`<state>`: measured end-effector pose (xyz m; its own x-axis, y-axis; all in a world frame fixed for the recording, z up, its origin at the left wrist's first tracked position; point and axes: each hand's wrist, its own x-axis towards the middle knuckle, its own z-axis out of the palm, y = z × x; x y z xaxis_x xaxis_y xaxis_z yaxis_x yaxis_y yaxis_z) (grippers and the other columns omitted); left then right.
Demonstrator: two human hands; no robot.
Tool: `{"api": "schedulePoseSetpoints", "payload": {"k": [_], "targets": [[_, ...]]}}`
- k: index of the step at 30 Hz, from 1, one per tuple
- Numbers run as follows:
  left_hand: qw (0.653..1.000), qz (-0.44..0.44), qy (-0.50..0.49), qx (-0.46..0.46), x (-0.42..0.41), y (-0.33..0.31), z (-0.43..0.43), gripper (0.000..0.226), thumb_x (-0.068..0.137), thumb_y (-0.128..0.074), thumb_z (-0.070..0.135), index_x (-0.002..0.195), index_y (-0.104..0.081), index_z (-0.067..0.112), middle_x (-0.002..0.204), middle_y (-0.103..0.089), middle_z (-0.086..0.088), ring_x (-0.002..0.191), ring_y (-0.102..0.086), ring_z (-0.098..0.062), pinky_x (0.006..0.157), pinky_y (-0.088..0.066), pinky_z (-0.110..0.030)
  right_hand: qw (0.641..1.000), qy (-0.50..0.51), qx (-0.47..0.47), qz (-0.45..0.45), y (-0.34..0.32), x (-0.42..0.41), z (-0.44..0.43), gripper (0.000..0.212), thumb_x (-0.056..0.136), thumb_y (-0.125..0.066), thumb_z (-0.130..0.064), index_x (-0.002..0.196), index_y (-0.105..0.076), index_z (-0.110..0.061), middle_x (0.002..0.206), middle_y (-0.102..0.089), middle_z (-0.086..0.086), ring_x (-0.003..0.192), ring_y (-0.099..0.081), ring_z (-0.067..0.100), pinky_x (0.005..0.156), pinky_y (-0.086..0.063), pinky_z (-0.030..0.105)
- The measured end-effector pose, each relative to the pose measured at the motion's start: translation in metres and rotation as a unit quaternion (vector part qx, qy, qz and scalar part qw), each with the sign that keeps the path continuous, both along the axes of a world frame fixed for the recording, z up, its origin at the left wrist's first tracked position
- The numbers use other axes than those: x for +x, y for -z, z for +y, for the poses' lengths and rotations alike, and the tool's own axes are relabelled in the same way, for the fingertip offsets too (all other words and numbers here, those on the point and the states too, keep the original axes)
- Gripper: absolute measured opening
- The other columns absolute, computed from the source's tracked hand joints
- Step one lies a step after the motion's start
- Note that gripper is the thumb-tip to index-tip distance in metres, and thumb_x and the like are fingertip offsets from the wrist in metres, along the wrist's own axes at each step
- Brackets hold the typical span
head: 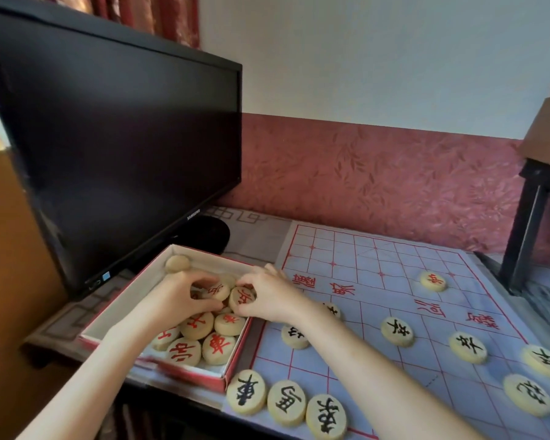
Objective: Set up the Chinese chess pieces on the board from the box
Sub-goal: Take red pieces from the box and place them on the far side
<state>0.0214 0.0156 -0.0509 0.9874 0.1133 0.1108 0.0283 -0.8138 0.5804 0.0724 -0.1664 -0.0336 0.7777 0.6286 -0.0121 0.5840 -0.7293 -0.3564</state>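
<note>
A red and white cardboard box (118, 308) lies left of the paper chess board (356, 258) and holds several cream wooden pieces with red characters. My left hand (175, 296) reaches into the box and pinches a red-lettered piece (217, 291). Beside it, my right hand (267, 296) pinches another red-lettered piece (242, 298), tilted on its edge. Several black-lettered pieces (246, 396) stand on the near half of the board. One red-lettered piece (433, 281) sits on the far half.
A black monitor (115, 147) stands behind the box on its round base (207, 233). A blank-faced piece (178, 263) lies in the box's far corner. A dark stand (527, 230) rises at the right, and the wall runs close behind the board.
</note>
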Motion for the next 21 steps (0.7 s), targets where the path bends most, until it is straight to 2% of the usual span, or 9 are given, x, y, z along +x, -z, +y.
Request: {"api": "schedulePoseSetpoints", "payload": {"k": [4, 7, 10, 13, 18, 21], "targets": [[0.999, -0.032, -0.018, -0.007, 0.002, -0.001, 0.000, 0.055, 0.063, -0.081, 0.036, 0.114, -0.059, 0.031, 0.101, -0.059, 0.013, 0.090, -0.056, -0.004, 0.070, -0.044, -0.017, 0.998, 0.004, 0.055, -0.031, 0.006, -0.002, -0.001, 0.053, 0.084, -0.061, -0.033, 0.134, -0.049, -0.018, 0.134, -0.048, 0.004, 0.123, -0.036, 0.025, 0.101, -0.030, 0.035], [0.997, -0.061, -0.029, -0.038, 0.004, -0.008, -0.004, 0.053, 0.060, -0.084, 0.032, 0.107, -0.060, 0.030, 0.096, -0.059, 0.014, 0.084, -0.055, 0.002, 0.064, -0.042, -0.012, 0.985, 0.033, 0.171, -0.010, 0.007, -0.002, -0.006, 0.048, 0.084, -0.061, -0.037, 0.128, -0.050, -0.022, 0.123, -0.053, -0.004, 0.115, -0.050, 0.017, 0.096, -0.043, 0.035], [0.994, -0.077, -0.009, -0.073, 0.012, -0.017, -0.015, 0.050, 0.058, -0.085, 0.030, 0.102, -0.061, 0.031, 0.092, -0.061, 0.016, 0.084, -0.056, 0.003, 0.071, -0.047, -0.015, 0.965, 0.063, 0.251, 0.025, -0.003, 0.003, -0.020, 0.044, 0.082, -0.064, -0.037, 0.122, -0.049, -0.026, 0.116, -0.053, -0.009, 0.107, -0.054, 0.008, 0.090, -0.049, 0.034], [0.994, -0.080, 0.022, -0.073, 0.025, -0.024, -0.038, 0.050, 0.060, -0.084, 0.031, 0.105, -0.061, 0.030, 0.102, -0.059, 0.007, 0.089, -0.058, -0.005, 0.073, -0.046, -0.015, 0.962, 0.084, 0.259, 0.015, -0.013, 0.011, -0.048, 0.041, 0.083, -0.065, -0.034, 0.120, -0.051, -0.023, 0.116, -0.054, -0.006, 0.106, -0.055, 0.010, 0.089, -0.049, 0.031], [0.992, -0.074, 0.081, -0.064, 0.059, -0.031, -0.099, 0.053, 0.062, -0.083, 0.031, 0.110, -0.061, 0.025, 0.105, -0.055, 0.002, 0.094, -0.059, -0.013, 0.087, -0.049, -0.027, 0.960, 0.144, 0.240, 0.005, -0.019, 0.026, -0.114, 0.038, 0.082, -0.067, -0.027, 0.119, -0.056, -0.023, 0.113, -0.056, -0.006, 0.108, -0.055, 0.010, 0.089, -0.046, 0.026], [0.989, -0.066, 0.118, -0.051, 0.082, -0.029, -0.142, 0.053, 0.064, -0.082, 0.029, 0.113, -0.061, 0.021, 0.105, -0.055, 0.001, 0.092, -0.057, -0.014, 0.082, -0.047, -0.025, 0.954, 0.189, 0.234, 0.001, -0.019, 0.033, -0.158, 0.039, 0.081, -0.068, -0.024, 0.119, -0.058, -0.023, 0.114, -0.058, -0.007, 0.109, -0.055, 0.010, 0.087, -0.043, 0.022]]}}
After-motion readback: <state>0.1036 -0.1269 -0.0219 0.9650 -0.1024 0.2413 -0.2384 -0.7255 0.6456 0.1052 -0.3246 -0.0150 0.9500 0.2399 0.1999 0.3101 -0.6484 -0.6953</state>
